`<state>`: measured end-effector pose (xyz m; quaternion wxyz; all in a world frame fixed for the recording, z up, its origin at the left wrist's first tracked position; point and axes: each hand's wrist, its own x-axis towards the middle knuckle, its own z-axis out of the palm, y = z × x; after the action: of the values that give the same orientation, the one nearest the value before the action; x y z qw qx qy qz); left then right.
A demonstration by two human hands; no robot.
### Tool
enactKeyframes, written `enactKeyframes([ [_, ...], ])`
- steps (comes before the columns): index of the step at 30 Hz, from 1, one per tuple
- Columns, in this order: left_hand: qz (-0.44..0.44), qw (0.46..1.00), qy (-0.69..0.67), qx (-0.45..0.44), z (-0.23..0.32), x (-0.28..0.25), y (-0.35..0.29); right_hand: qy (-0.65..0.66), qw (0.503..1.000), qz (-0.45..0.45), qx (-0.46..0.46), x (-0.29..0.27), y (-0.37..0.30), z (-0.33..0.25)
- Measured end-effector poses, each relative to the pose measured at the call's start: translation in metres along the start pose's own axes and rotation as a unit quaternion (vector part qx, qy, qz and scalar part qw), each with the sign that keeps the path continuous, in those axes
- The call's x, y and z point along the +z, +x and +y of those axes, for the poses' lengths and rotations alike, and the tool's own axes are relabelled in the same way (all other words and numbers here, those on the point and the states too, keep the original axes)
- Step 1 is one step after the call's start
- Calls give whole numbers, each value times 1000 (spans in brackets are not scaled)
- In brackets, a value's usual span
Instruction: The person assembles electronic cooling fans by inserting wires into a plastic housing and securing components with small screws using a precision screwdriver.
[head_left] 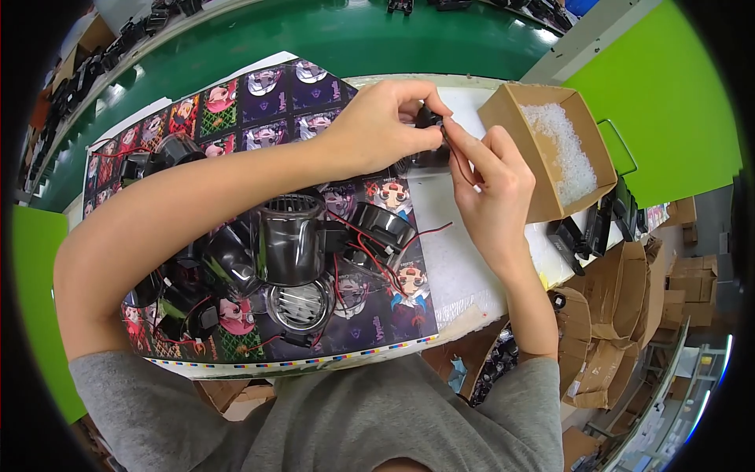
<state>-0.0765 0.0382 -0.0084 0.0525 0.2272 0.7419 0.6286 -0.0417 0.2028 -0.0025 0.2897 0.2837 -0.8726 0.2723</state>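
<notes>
Both my hands meet over the far middle of the table. My left hand (pixel 377 126) is closed, thumb and forefinger pinching a small black plastic part (pixel 427 116). Against that part, my right hand (pixel 491 173) is closed too, with a thin red and black wire (pixel 462 164) running along its fingers. Just below the fingertips sits a dark rounded housing (pixel 431 156), partly hidden by the hands. Under and beside my left forearm stand several glossy black cylindrical housings (pixel 289 248), some with slotted grilles and red and black wires. One shows a round silvery finned opening (pixel 300 306).
An open cardboard box (pixel 515 149) of small clear pieces stands right of my right hand. Black boxy parts (pixel 586 232) lie along the table's right edge. A printed sheet (pixel 377 322) with cartoon figures covers the left tabletop. Beyond is a green conveyor belt (pixel 330 51); cartons (pixel 613 315) stand at lower right.
</notes>
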Motion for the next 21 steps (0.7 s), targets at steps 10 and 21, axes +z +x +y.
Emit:
enactKeyframes([
  [10, 64, 996, 1, 68, -11, 6, 3, -67, 995, 63, -40, 12, -7, 3],
  [21, 42, 991, 120, 41, 2, 7, 2, -90, 990, 93, -51, 14, -7, 9],
])
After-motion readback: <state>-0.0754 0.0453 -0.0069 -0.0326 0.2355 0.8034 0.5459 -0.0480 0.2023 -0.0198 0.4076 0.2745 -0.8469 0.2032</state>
